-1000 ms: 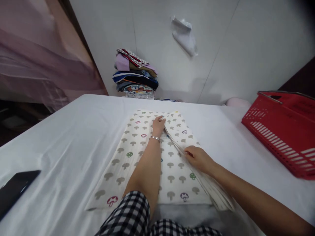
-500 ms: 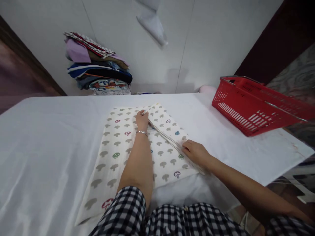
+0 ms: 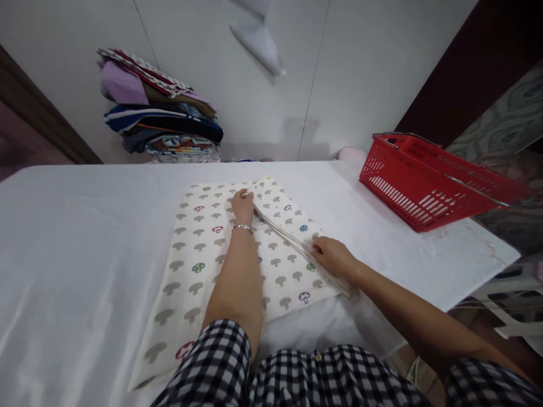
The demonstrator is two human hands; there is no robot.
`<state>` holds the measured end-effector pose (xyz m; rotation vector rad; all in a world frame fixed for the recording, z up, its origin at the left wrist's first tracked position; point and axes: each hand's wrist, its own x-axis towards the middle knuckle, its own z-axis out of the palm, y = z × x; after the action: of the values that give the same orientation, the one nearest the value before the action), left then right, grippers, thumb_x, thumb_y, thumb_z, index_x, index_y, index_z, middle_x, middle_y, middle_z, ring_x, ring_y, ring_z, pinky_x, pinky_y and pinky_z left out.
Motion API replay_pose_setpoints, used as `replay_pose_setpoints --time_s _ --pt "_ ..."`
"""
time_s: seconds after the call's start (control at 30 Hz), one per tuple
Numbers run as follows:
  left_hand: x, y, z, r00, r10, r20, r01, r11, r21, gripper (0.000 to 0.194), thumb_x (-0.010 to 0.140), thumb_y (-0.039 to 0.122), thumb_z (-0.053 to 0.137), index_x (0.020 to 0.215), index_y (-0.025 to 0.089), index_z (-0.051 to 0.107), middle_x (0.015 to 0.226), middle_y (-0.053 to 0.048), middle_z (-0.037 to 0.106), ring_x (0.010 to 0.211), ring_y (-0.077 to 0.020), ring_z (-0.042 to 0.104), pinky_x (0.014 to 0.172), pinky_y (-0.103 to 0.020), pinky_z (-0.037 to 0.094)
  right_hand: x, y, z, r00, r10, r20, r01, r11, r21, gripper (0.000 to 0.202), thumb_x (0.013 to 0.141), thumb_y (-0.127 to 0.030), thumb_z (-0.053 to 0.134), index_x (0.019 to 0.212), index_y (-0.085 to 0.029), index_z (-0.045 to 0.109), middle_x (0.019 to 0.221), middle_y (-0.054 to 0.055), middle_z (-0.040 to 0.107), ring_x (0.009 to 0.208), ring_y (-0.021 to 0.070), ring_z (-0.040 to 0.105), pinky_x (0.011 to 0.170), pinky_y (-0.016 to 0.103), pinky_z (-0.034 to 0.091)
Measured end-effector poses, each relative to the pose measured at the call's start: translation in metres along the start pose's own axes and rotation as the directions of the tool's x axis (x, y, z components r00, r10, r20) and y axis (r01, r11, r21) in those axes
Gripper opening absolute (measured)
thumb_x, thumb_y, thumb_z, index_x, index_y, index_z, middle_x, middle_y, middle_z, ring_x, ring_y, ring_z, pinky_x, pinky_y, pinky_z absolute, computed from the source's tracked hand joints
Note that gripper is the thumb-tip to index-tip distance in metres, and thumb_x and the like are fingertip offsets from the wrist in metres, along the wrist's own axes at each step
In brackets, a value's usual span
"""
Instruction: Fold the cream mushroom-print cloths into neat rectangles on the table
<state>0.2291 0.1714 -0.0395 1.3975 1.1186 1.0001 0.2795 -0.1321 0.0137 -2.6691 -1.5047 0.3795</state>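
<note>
A cream cloth (image 3: pixel 186 249) printed with grey and coloured mushrooms lies on the white-covered table. Its right part is lifted into a layered edge that runs diagonally between my hands. My left hand (image 3: pixel 243 204), with a bracelet at the wrist, pinches the far end of that edge. Lower down and to the right, my right hand (image 3: pixel 333 255) has its fingers closed on the same edge, near the cloth's right corner.
A red plastic basket (image 3: pixel 424 181) stands at the table's right end. Behind the table, at the left, is a stack of folded fabrics (image 3: pixel 165 113) against the wall. The white tablecloth (image 3: pixel 85 226) shows wrinkles.
The view has shifted slightly, so the basket and the stack sit further left. Both hands keep their hold on the cloth, almost unmoved.
</note>
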Motion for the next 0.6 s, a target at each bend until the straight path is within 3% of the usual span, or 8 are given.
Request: replay_pose_setpoints --time_s 0.17,0.4,0.6 --pt "0.001 -0.001 0.001 1.0 0.002 0.004 -0.002 1.0 0.007 0.03 0.075 0.022 0.063 0.104 0.015 0.063 0.089 -0.006 0.064 0.079 -0.0167 0.061 0.083 -0.033 0.049 0.002 -0.003 -0.001 0.999 -0.042 -0.011 0.041 0.996 -0.074 0.016 0.088 -0.02 0.042 0.088 -0.017 0.058 0.096 0.009 0.064 0.08 0.0165 0.055 0.066 0.026 0.032" --pt "0.004 -0.004 0.002 1.0 0.02 0.006 -0.02 0.999 0.034 0.029 0.074 0.024 0.063 0.102 0.017 0.063 0.09 -0.005 0.064 0.082 -0.0181 0.061 0.084 -0.034 0.049 -0.007 -0.006 -0.014 0.998 -0.038 -0.045 0.038 0.999 -0.005 0.017 0.085 -0.017 0.042 0.079 -0.019 0.058 0.085 0.004 0.065 0.072 0.0146 0.053 0.063 0.025 0.031" --pt "-0.001 0.0 -0.002 0.999 0.031 0.021 -0.032 0.997 0.074 0.028 0.077 0.023 0.062 0.104 0.016 0.061 0.092 -0.006 0.063 0.085 -0.018 0.06 0.086 -0.033 0.047 -0.009 -0.02 -0.01 0.994 -0.093 0.064 0.095 0.995 -0.033 0.013 0.082 -0.018 0.046 0.076 -0.018 0.057 0.083 0.005 0.065 0.071 0.0156 0.054 0.061 0.026 0.03"
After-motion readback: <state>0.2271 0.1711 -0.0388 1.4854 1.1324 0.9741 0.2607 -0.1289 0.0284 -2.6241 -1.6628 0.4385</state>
